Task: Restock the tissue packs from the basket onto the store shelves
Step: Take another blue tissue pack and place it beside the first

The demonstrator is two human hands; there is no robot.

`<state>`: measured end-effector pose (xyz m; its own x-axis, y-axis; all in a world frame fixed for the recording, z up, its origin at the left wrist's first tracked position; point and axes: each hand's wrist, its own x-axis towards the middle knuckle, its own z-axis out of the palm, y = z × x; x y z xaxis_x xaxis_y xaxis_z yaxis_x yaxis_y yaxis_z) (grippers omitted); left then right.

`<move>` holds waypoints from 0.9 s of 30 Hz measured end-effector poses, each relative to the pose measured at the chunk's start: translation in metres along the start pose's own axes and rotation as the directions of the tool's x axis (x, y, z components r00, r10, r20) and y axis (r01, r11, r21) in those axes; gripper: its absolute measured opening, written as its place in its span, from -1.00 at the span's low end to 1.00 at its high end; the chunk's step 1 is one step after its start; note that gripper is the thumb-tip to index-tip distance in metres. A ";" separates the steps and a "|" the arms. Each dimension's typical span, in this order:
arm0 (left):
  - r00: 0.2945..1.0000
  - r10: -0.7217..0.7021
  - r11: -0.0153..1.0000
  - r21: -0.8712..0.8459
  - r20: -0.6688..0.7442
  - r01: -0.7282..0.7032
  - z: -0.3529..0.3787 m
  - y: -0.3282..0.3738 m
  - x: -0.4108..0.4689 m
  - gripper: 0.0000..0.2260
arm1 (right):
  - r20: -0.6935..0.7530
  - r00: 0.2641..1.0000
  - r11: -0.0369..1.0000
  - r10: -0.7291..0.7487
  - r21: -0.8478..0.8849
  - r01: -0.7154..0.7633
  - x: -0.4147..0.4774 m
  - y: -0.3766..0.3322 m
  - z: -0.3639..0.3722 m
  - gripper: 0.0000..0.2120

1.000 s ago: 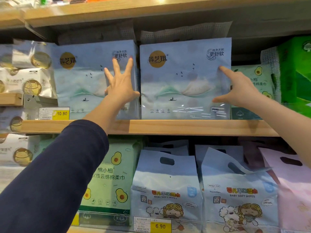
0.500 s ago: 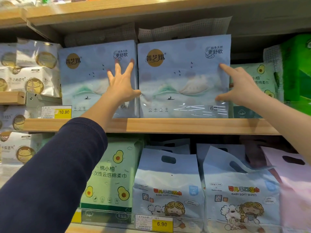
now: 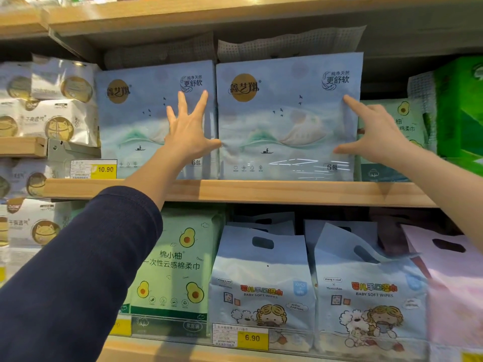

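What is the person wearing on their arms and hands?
A dark navy long sleeve covers the left arm, ending partway along the forearm. The right forearm shows no sleeve. The left hand and right hand are bare: no gloves, rings or watch visible.

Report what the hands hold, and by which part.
Nothing gripped: open left hand and right hand brace the right pale-blue plastic tissue pack at its side edges.

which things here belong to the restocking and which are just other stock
In the job: right blue tissue pack, between left hand and right hand; left blue tissue pack beside it; wooden shelf.
Just there: avocado towel pack, baby wipes bags, cat-print packs, green box, 10.90 price tag.
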<state>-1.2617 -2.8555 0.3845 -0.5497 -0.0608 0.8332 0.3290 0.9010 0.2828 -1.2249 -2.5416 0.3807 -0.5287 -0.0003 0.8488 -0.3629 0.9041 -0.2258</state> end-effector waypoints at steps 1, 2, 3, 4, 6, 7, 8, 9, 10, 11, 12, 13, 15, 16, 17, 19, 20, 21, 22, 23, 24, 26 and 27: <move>1.000 0.000 1.000 -0.003 0.001 0.000 -0.001 -0.001 -0.001 -0.12 | 0.000 1.000 1.000 0.004 0.007 -0.004 0.000 0.000 -0.001 -0.06; 1.000 -0.001 1.000 -0.006 0.002 0.001 -0.002 -0.002 -0.001 -0.12 | 0.001 1.000 1.000 0.007 0.012 -0.007 0.000 -0.001 -0.001 -0.06; 1.000 -0.002 1.000 -0.009 0.001 0.002 -0.002 -0.002 -0.002 -0.13 | 0.003 1.000 1.000 0.009 0.015 -0.009 0.000 -0.001 -0.001 -0.05; 1.000 -0.002 1.000 -0.012 -0.002 0.002 -0.003 -0.003 -0.002 -0.13 | 0.005 1.000 1.000 0.010 0.016 -0.010 0.000 -0.001 -0.001 -0.05; 1.000 0.000 1.000 -0.018 -0.004 0.000 -0.003 -0.004 -0.003 -0.12 | 0.004 1.000 1.000 0.009 0.024 -0.009 -0.001 -0.001 0.000 -0.05; 1.000 0.001 1.000 -0.021 -0.004 -0.001 -0.003 -0.004 -0.003 -0.12 | 0.002 1.000 1.000 0.010 0.026 -0.010 -0.001 -0.001 -0.001 -0.04; 1.000 0.002 1.000 -0.022 -0.004 -0.002 -0.003 -0.004 -0.004 -0.12 | 0.000 1.000 1.000 0.013 0.025 -0.013 -0.001 0.000 -0.001 -0.04; 1.000 0.005 1.000 -0.023 -0.006 -0.005 -0.002 -0.004 -0.004 -0.11 | -0.002 1.000 1.000 0.017 0.022 -0.016 -0.001 0.000 -0.002 -0.04; 1.000 0.009 1.000 -0.025 -0.009 -0.009 -0.002 -0.003 -0.005 -0.11 | -0.005 1.000 1.000 0.021 0.019 -0.021 -0.002 0.001 -0.002 -0.03; 1.000 0.016 0.999 -0.028 -0.013 -0.016 -0.001 -0.003 -0.006 -0.10 | -0.005 1.000 1.000 0.024 0.019 -0.024 -0.002 0.001 -0.003 -0.03; 1.000 0.024 0.999 -0.033 -0.019 -0.025 -0.001 -0.002 -0.006 -0.09 | -0.006 1.000 0.999 0.025 0.020 -0.025 -0.002 0.000 -0.003 -0.03; 0.999 0.033 0.999 -0.038 -0.024 -0.034 0.000 -0.001 -0.007 -0.08 | -0.010 1.000 1.000 0.022 0.021 -0.022 -0.002 0.000 -0.003 -0.03; 0.998 0.050 0.998 -0.043 -0.034 -0.051 0.000 0.001 -0.008 -0.08 | -0.018 1.000 1.000 0.018 0.021 -0.017 -0.002 -0.001 -0.003 -0.02; 0.998 0.055 0.997 -0.044 -0.036 -0.057 0.000 0.002 -0.008 -0.08 | -0.019 1.000 1.000 0.017 0.019 -0.017 -0.002 -0.001 -0.004 -0.02; 0.998 0.059 0.997 -0.044 -0.035 -0.061 0.000 0.002 -0.008 -0.08 | -0.020 1.000 1.000 0.019 0.017 -0.019 -0.002 -0.001 -0.004 -0.02; 0.997 0.067 0.997 -0.041 -0.034 -0.069 0.000 0.003 -0.008 -0.09 | -0.021 0.999 1.000 0.028 0.014 -0.028 -0.003 0.000 -0.006 -0.02; 0.997 0.071 0.997 -0.041 -0.033 -0.072 0.000 0.003 -0.008 -0.09 | -0.021 0.999 0.999 0.033 0.011 -0.033 -0.003 0.000 -0.006 -0.02; 0.997 0.071 0.996 -0.042 -0.029 -0.073 0.000 0.003 -0.008 -0.10 | -0.022 0.999 0.999 0.037 0.005 -0.037 -0.004 0.000 -0.007 -0.03; 0.997 0.071 0.997 -0.040 -0.025 -0.072 0.000 0.003 -0.008 -0.10 | -0.021 0.999 0.999 0.040 -0.001 -0.040 -0.004 0.000 -0.008 -0.03; 0.997 0.071 0.997 -0.034 -0.021 -0.072 -0.001 0.003 -0.008 -0.11 | -0.020 0.999 0.999 0.043 -0.009 -0.043 -0.005 0.000 -0.009 -0.03; 0.997 0.072 0.997 -0.026 -0.018 -0.073 -0.002 0.003 -0.009 -0.11 | -0.017 0.999 0.999 0.046 -0.019 -0.046 -0.006 0.000 -0.010 -0.04; 0.997 0.076 0.997 -0.004 -0.009 -0.076 -0.004 0.003 -0.011 -0.13 | -0.010 0.999 0.998 0.053 -0.037 -0.054 -0.009 0.000 -0.012 -0.06; 0.997 0.079 0.997 0.010 -0.005 -0.079 -0.007 0.002 -0.013 -0.14 | -0.008 0.998 0.997 0.059 -0.040 -0.059 -0.011 -0.001 -0.014 -0.07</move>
<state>-1.2489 -2.8559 0.3778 -0.5183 0.0091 0.8552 0.3637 0.9074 0.2108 -1.2079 -2.5363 0.3788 -0.5433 0.0561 0.8376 -0.2998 0.9190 -0.2560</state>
